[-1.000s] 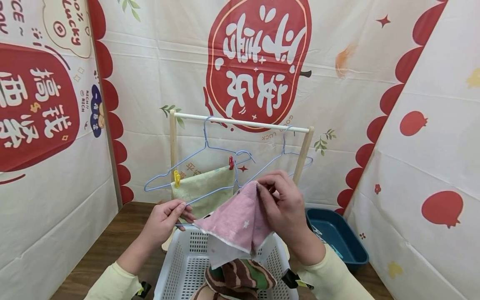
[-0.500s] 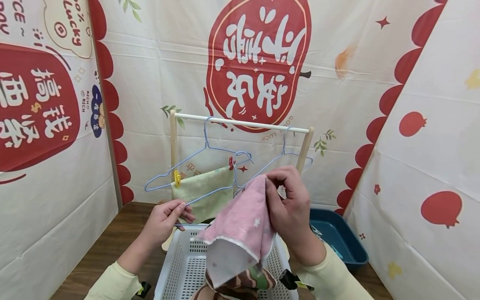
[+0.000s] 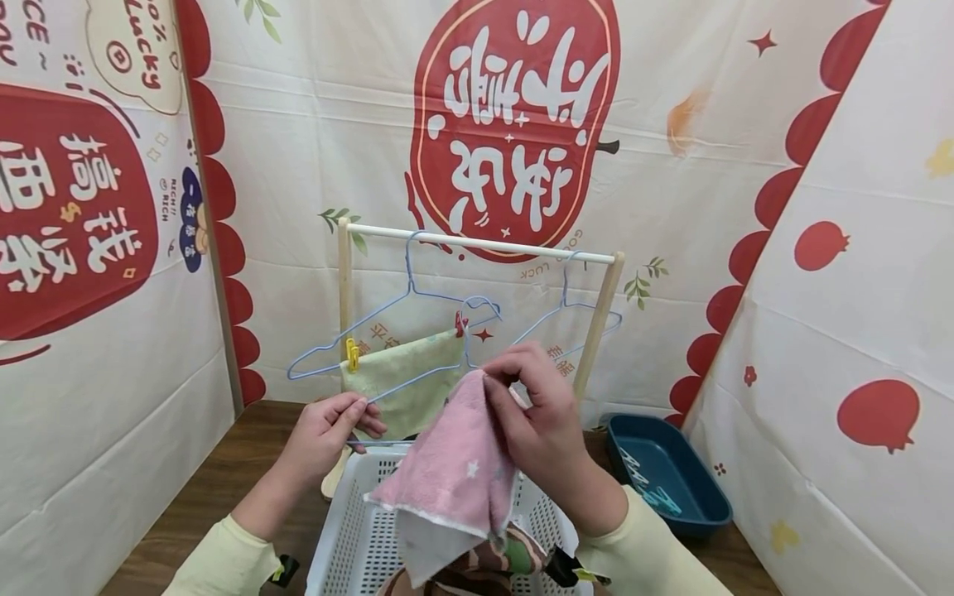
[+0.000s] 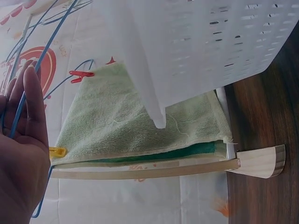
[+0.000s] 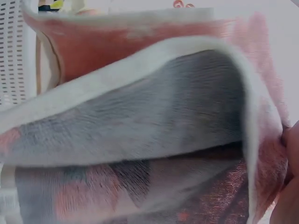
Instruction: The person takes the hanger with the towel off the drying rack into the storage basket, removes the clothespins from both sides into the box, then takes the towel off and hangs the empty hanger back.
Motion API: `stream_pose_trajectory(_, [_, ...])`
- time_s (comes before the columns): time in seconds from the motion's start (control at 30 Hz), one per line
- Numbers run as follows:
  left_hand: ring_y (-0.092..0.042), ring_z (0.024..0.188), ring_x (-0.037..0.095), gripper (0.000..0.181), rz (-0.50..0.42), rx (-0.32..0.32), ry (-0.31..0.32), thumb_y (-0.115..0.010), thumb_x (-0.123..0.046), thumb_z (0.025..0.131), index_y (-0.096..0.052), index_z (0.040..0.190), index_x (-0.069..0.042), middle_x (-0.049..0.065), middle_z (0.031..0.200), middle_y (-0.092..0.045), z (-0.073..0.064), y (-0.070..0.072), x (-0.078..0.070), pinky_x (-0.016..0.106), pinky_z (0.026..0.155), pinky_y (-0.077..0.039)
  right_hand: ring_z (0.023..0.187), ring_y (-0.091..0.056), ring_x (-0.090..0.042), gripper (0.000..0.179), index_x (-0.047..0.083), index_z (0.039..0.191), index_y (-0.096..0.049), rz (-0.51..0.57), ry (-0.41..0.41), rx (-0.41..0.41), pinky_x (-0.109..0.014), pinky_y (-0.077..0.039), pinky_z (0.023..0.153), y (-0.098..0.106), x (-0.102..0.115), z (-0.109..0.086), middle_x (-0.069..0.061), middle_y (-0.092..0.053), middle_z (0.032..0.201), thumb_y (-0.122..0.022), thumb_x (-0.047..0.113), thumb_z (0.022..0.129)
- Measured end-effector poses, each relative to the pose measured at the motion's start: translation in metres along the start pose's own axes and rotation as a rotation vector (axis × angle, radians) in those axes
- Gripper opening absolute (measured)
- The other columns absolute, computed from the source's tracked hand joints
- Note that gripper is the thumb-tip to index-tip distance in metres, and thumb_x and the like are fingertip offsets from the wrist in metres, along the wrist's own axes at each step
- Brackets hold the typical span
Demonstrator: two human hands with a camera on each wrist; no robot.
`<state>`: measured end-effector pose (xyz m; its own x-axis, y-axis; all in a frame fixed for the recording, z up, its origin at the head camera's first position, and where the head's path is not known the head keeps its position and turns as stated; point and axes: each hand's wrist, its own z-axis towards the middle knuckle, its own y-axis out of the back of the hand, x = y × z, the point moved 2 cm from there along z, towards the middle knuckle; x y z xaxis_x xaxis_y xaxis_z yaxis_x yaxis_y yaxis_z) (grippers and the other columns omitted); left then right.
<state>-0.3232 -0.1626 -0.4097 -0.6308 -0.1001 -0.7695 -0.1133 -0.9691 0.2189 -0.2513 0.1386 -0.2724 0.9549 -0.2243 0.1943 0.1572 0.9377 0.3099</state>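
Note:
My left hand (image 3: pixel 331 426) grips the left end of a blue wire hanger (image 3: pixel 413 382) above the basket. In the left wrist view the hanger's wire (image 4: pixel 46 51) passes between the thumb and fingers. My right hand (image 3: pixel 540 406) pinches the top of a small pink towel (image 3: pixel 447 472) with white stars and a white edge. The towel hangs in a fold in front of the hanger and hides its right part. Close up in the right wrist view, its grey underside (image 5: pixel 140 116) shows. Behind, a pale green towel (image 3: pixel 402 381) is pegged to a second hanger.
A wooden rack with a white rail (image 3: pixel 484 240) bears two blue hangers. Yellow (image 3: pixel 352 354) and red (image 3: pixel 460 324) pegs hold the green towel. Below stands a white perforated basket (image 3: pixel 335 513) with a brown and green striped cloth (image 3: pixel 522 553). A dark blue bin (image 3: pixel 704 480) is at right.
My right hand first drew the pink towel up to the right, then brought it left and lower across the held hanger. The left hand has barely moved.

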Motion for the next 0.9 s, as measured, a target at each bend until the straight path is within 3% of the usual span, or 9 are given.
stream_pose_trajectory(0.17, [-0.08,0.088,0.017,0.023,0.001,-0.014,0.02,-0.054,-0.005,0.117,-0.073,0.111,0.005,0.018,0.095,-0.081,0.0,0.002,-0.001,0.037,0.061,-0.067,0.093,-0.067,-0.018,0.019,0.008,0.108,-0.075,0.001,0.024,0.101,-0.021,-0.056,0.081,-0.018,-0.007,-0.013,-0.004,-0.069,0.104,-0.075,-0.009,0.099])
stream_pose_trajectory(0.4, [-0.081,0.088,0.021,0.023,0.008,-0.01,0.037,-0.053,-0.007,0.117,-0.073,0.112,0.004,0.017,0.096,-0.082,0.001,0.004,-0.002,0.038,0.063,-0.067,0.093,-0.063,-0.012,0.016,0.013,0.102,-0.076,-0.067,0.068,0.358,-0.019,-0.054,0.083,-0.046,-0.021,-0.046,0.005,-0.068,0.1,-0.082,-0.001,0.097])
stream_pose_trajectory(0.57, [-0.081,0.089,0.022,0.023,0.009,-0.006,0.044,-0.054,-0.007,0.117,-0.073,0.112,0.004,0.017,0.097,-0.082,0.002,0.004,-0.003,0.039,0.064,-0.067,0.092,-0.06,-0.01,0.017,0.017,0.098,-0.077,-0.126,0.026,0.552,-0.018,-0.051,0.083,-0.055,-0.031,-0.069,0.007,-0.068,0.097,-0.087,0.003,0.094])
stream_pose_trajectory(0.77, [-0.081,0.088,0.019,0.024,0.005,-0.006,0.037,-0.053,-0.006,0.117,-0.072,0.112,0.007,0.018,0.096,-0.081,0.002,0.005,-0.003,0.038,0.063,-0.067,0.09,-0.061,-0.003,0.009,0.016,0.099,-0.078,-0.071,-0.079,0.796,-0.009,-0.048,0.083,-0.062,-0.037,-0.086,0.007,-0.066,0.097,-0.085,0.011,0.098])
stream_pose_trajectory(0.9, [-0.081,0.088,0.019,0.024,0.006,-0.006,0.039,-0.053,-0.007,0.117,-0.072,0.112,0.006,0.018,0.096,-0.081,0.003,0.005,-0.002,0.037,0.063,-0.067,0.088,-0.059,0.005,0.007,0.017,0.099,-0.079,-0.066,-0.081,0.949,-0.004,-0.046,0.082,-0.07,-0.038,-0.095,0.008,-0.069,0.097,-0.085,0.014,0.099])
